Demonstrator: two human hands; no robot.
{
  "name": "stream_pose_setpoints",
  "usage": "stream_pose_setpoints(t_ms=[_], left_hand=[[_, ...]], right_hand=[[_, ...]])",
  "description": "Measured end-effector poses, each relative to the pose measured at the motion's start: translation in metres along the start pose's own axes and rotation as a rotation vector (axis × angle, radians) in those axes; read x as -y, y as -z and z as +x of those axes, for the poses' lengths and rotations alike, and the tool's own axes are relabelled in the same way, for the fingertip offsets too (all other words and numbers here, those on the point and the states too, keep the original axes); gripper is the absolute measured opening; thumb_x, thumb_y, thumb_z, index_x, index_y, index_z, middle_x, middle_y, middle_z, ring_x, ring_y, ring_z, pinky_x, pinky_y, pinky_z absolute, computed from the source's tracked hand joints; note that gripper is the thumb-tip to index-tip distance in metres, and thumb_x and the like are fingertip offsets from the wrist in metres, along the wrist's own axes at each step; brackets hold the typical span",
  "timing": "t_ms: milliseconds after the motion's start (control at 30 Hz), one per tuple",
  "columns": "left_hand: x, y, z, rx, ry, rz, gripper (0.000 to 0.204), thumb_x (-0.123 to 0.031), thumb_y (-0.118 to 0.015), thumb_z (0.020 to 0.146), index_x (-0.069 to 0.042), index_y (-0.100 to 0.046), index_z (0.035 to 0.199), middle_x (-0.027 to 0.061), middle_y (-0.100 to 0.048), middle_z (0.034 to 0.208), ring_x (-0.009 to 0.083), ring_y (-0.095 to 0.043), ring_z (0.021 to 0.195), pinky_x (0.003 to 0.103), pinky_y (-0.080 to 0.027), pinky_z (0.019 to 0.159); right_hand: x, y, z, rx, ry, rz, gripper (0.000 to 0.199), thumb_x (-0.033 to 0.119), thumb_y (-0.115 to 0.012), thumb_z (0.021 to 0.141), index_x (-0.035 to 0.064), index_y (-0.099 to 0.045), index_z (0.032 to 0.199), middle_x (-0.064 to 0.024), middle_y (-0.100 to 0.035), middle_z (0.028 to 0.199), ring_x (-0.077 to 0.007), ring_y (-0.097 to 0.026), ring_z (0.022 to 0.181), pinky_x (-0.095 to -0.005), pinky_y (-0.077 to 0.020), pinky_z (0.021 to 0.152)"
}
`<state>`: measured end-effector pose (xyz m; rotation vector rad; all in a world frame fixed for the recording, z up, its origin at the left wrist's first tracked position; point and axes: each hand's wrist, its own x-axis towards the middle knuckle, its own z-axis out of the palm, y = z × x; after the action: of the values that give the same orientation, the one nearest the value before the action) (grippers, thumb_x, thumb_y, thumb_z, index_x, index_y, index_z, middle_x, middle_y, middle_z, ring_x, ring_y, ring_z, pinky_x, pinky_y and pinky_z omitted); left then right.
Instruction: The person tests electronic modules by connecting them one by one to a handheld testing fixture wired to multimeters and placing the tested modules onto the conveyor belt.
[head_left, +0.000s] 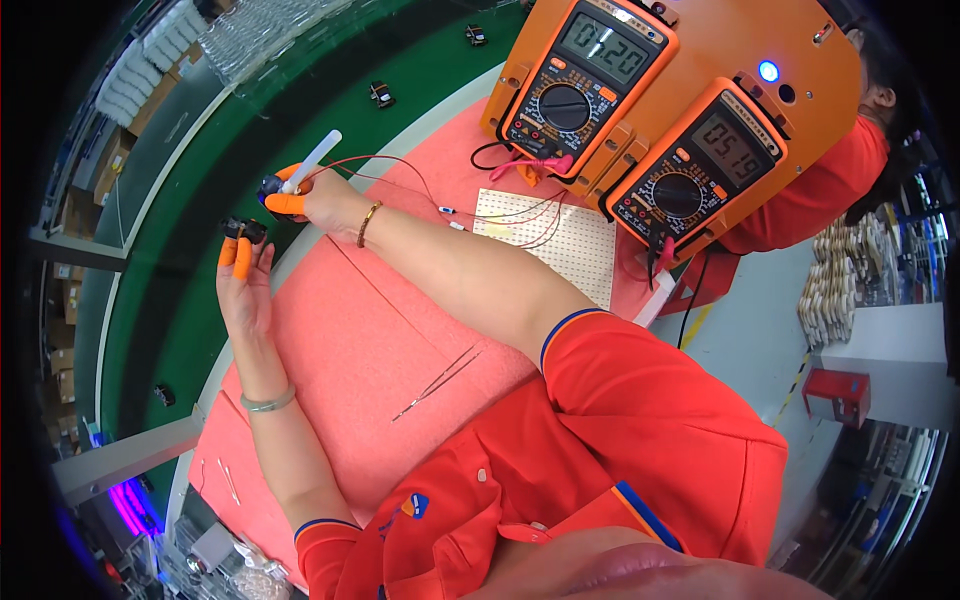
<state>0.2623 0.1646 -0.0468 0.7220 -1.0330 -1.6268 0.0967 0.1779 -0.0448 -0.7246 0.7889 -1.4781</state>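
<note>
In the head view, the pink mat [360, 340] is the landmark. At its far left corner, over the edge toward the green conveyor belt [190, 300], both hands work close together. The left hand [243, 285] has orange finger cots and pinches a small black part [247, 230] between the fingertips, palm turned up. The right hand [315, 195], just beside it and a little farther from the body, also wears orange cots; it closes around a second small dark part [270, 187] and a white pen-like tool [318, 155] that points up and away. Thin red wires [400, 170] run from this hand across the mat to the white breadboard [548, 240] at the mat's far side, under two orange multimeters [640, 120]. Metal tweezers [440, 382] lie free in the middle of the mat.

To do this well, I think the left hand should keep the part steady while the right one brings the tool tip exactly, without pulling the wires tight.
</note>
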Motion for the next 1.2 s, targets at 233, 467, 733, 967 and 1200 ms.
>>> stream_pose_setpoints(t_ms=[233,467,733,967,1200], left_hand=[[-0.001,-0.006,-0.002,-0.002,0.025,0.091,0.027,-0.006,-0.047,0.082,0.001,-0.044,0.108,0.0089,-0.053,0.099,0.0161,-0.052,0.089,0.028,-0.043,0.081],[-0.002,-0.012,-0.002,0.027,0.051,0.221,0.031,-0.009,-0.055,0.077,0.005,-0.047,0.105,0.0084,-0.052,0.098,0.0143,-0.051,0.085,0.025,-0.041,0.080],[-0.006,-0.001,-0.002,-0.098,0.086,0.025,0.027,-0.008,-0.056,0.077,0.003,-0.051,0.102,0.0069,-0.054,0.094,0.0128,-0.051,0.085,0.023,-0.042,0.076],[-0.005,-0.013,-0.004,-0.151,0.073,0.260,0.026,-0.004,-0.057,0.075,0.001,-0.053,0.100,0.0071,-0.055,0.097,0.0132,-0.052,0.084,0.023,-0.042,0.077],[-0.011,-0.011,-0.005,-0.061,-0.140,0.213,0.030,0.003,-0.053,0.075,-0.001,-0.046,0.104,0.0130,-0.053,0.102,0.0183,-0.054,0.087,0.026,-0.044,0.078]], right_hand=[[-0.001,-0.003,-0.002,-0.034,0.029,-0.056,0.027,0.008,-0.064,0.071,0.0029,-0.053,0.095,-0.0019,-0.055,0.078,-0.0072,-0.051,0.067,-0.0202,-0.0410,0.056],[-0.010,-0.008,0.000,-0.005,0.175,-0.505,0.022,0.019,-0.055,0.079,0.0005,-0.057,0.091,-0.0040,-0.057,0.076,-0.0088,-0.053,0.066,-0.0228,-0.0447,0.058],[-0.001,-0.006,0.001,-0.051,0.136,-0.418,0.026,0.020,-0.053,0.081,-0.0007,-0.053,0.098,-0.0042,-0.057,0.079,-0.0089,-0.054,0.069,-0.0210,-0.0461,0.059],[-0.016,-0.013,-0.001,0.088,0.233,-0.518,0.024,0.018,-0.053,0.081,-0.0001,-0.052,0.097,-0.0057,-0.056,0.085,-0.0106,-0.055,0.074,-0.0221,-0.0468,0.064],[0.003,0.001,0.006,-0.058,0.172,0.046,0.027,0.013,-0.051,0.082,-0.0011,-0.045,0.104,-0.0084,-0.053,0.094,-0.0164,-0.054,0.082,-0.0278,-0.0469,0.068]])
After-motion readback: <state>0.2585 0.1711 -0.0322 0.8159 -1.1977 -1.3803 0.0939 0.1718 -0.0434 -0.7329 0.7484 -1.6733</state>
